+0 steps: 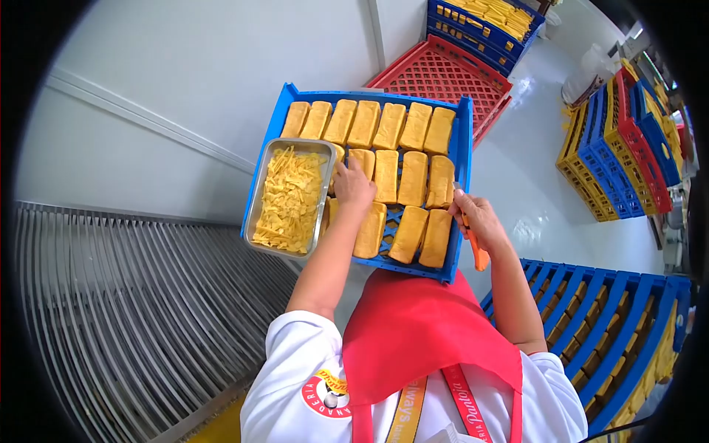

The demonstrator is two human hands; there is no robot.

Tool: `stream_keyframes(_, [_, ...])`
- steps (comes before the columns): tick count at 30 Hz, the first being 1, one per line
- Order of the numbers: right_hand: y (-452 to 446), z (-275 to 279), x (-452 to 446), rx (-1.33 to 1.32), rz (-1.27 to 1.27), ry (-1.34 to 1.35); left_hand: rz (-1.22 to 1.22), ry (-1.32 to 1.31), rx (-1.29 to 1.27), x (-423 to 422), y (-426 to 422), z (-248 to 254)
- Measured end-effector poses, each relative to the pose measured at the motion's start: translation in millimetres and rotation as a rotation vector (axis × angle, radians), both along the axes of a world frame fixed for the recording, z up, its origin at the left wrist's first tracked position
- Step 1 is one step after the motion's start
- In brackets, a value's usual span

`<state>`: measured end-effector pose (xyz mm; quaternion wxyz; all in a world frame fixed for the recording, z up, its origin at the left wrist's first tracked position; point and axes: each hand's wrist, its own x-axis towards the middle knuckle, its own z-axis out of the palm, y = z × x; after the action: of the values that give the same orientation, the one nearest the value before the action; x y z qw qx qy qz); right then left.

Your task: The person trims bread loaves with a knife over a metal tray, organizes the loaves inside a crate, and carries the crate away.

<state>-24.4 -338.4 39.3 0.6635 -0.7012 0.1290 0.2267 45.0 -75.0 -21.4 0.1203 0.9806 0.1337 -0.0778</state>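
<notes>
A blue crate (462,140) holds rows of golden rectangular loaves (389,125). My left hand (355,184) reaches over the middle row, its fingers closed on a loaf (362,157) beside the metal pan. In my right hand (480,220), at the crate's right side, is an orange-handled knife (478,252); the handle sticks out below my fist and only a little of the blade shows above it, near the end loaf. A metal pan (330,159) full of thin yellow crust trimmings (289,199) rests on the crate's left part, covering some loaves.
Behind stand a red crate (450,77) and blue crates (502,37) with yellow strips. Stacked coloured crates (617,148) are to the right, and a blue slatted crate with loaves (591,325) is at lower right. A metal slatted rack (133,295) fills the lower left beside a white wall.
</notes>
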Motion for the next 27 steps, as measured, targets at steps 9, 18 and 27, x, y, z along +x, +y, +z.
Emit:
stream_keyframes(9, [-11.1, -3.4, -8.8, -0.246, 0.088, -0.003, -0.261, -0.298, 0.011, -2.8, -22.2, -38.0])
stream_keyframes(18, [-6.1, -12.3, -18.2, -0.495, 0.207, -0.123, -0.12, 0.064, -0.32, 11.8, -24.3, -33.9])
stream_keyframes(27, [-3.9, -7.5, -6.4, -0.817, 0.315, -0.198, 0.215, -0.359, -0.975, -24.0, 27.9, 26.2])
